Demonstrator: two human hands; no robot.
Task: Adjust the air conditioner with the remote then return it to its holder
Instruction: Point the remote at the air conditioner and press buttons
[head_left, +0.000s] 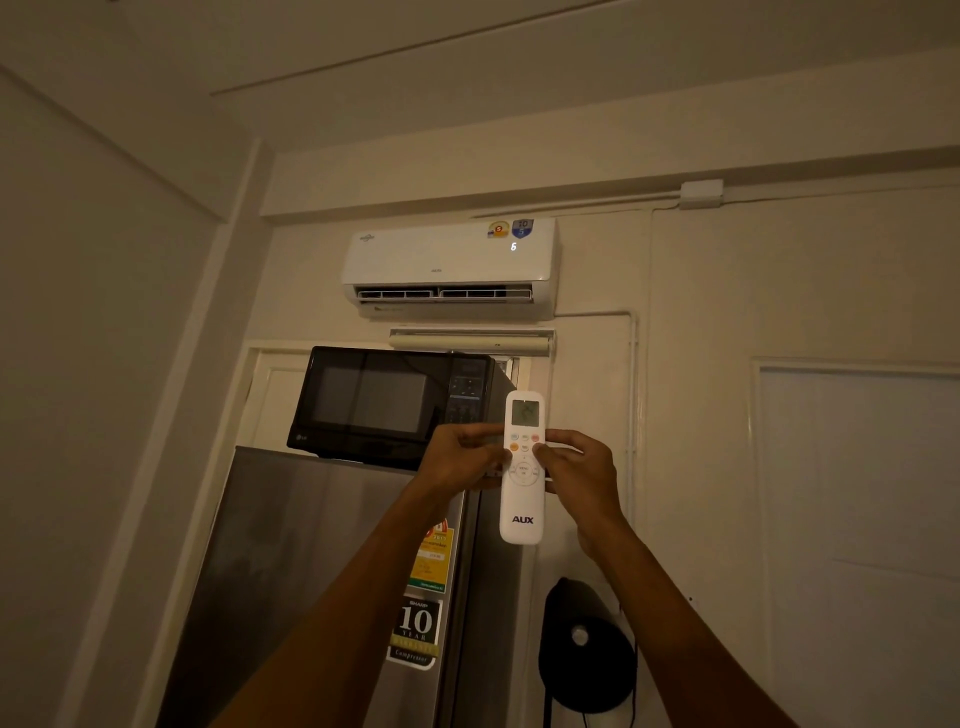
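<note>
We face a steel fridge (322, 545) carrying a black microwave (395, 405), under the wall air conditioner (447, 260). Between them we hold the white remote (522, 499) upright, left hand (460, 462) and right hand (582, 475) gripping its sides.

Dim, warm-tinted room; wide-angle bending at edges.
</note>
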